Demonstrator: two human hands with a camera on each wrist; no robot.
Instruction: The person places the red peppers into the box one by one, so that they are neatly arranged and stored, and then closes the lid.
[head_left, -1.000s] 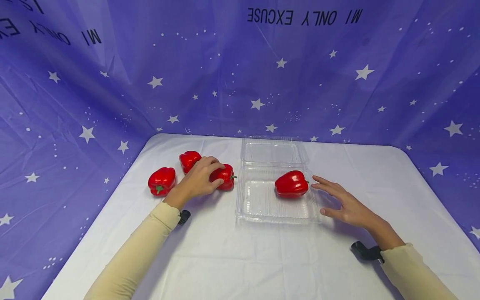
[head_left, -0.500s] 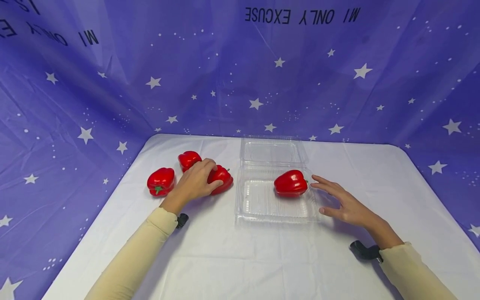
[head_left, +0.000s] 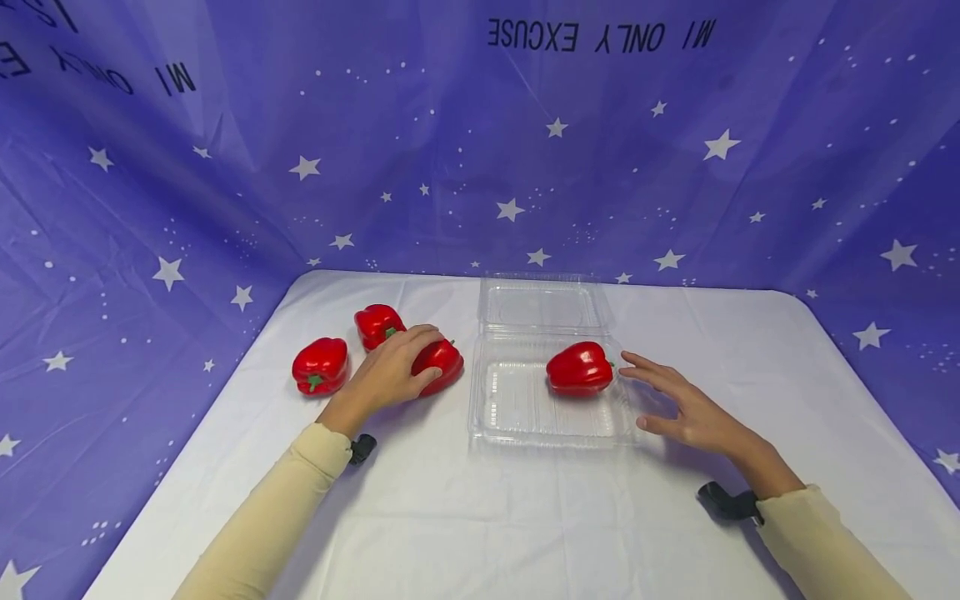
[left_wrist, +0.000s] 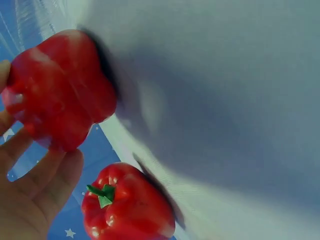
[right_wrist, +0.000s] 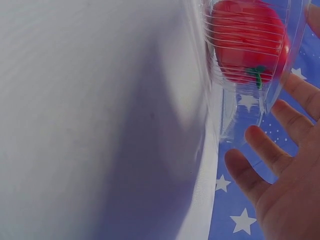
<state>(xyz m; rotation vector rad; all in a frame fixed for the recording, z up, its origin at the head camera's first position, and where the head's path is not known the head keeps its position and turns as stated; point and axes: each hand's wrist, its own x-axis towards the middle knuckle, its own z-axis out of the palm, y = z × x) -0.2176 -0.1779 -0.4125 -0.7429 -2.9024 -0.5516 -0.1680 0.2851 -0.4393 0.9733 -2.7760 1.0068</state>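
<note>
My left hand (head_left: 390, 367) grips a red bell pepper (head_left: 441, 365) on the table, left of the clear plastic clamshell box (head_left: 517, 435). In the left wrist view, the fingertips (left_wrist: 70, 165) lie along the side of that pepper (left_wrist: 60, 90), whose smooth lobed end faces the camera. Inside the box's base, toward its right side, another red bell pepper (head_left: 579, 369) lies with its green stem pointing right. My right hand (head_left: 693, 408) is held at the box's right edge, fingers spread and holding nothing; in the right wrist view the pepper (right_wrist: 247, 40) shows through the ribbed plastic wall.
Two more red bell peppers lie at the left, one near (head_left: 321, 367) and one farther back (head_left: 378, 325), partly behind my left hand. The box's lid (head_left: 543, 304) is folded open toward the back. A purple starry cloth (head_left: 420, 150) stands behind the white-covered table (head_left: 525, 533).
The pepper under my left hand has turned, its stem swinging from the right toward the back. That hand has shifted slightly left and nearer. My right hand stays almost still.
</note>
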